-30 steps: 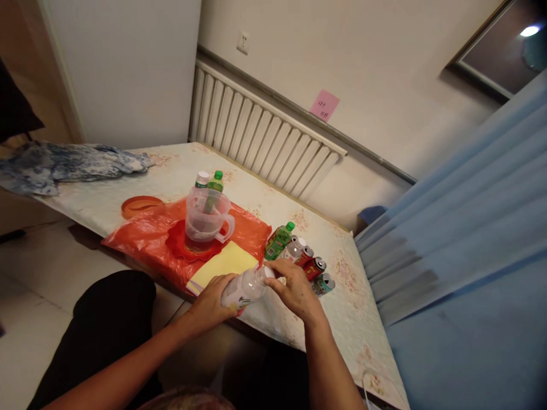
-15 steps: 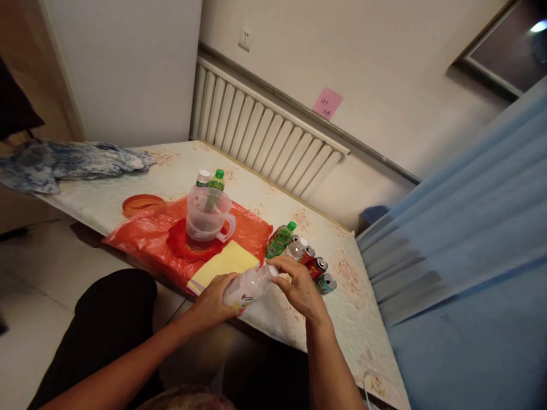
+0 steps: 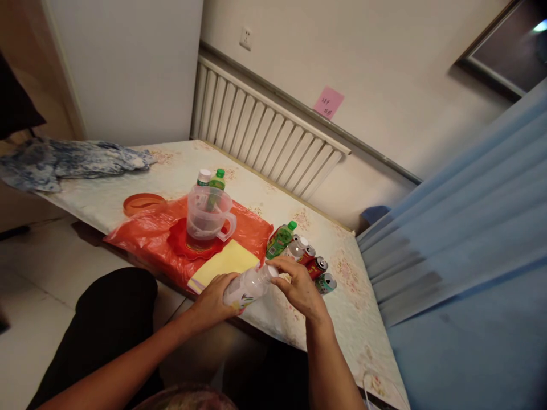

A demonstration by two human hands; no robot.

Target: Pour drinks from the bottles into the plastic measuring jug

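A clear plastic bottle point(image 3: 247, 289) with a printed label is tilted over the table's near edge, its neck toward the right. My left hand point(image 3: 214, 299) wraps round its body. Thumb and fingers of my right hand point(image 3: 299, 285) close on the white bottle cap point(image 3: 270, 271) at the neck. Just beyond the hands lie yellow paper sheets point(image 3: 226, 261) on a red plastic bag point(image 3: 145, 236). A clear measuring jug point(image 3: 204, 219) stands on a red scalloped dish point(image 3: 182, 242).
A green-capped bottle point(image 3: 280, 240), another clear bottle point(image 3: 294, 247) and several drink cans point(image 3: 318, 266) line up right of the paper. Behind the jug stand two bottles point(image 3: 217, 179). An orange ring-shaped lid point(image 3: 143, 203) and a patterned cloth point(image 3: 85, 162) lie left; a blue curtain point(image 3: 453, 256) hangs right.
The view has shifted very slightly. Both hands keep their places on the bottle and its cap, with no clear movement between the frames.
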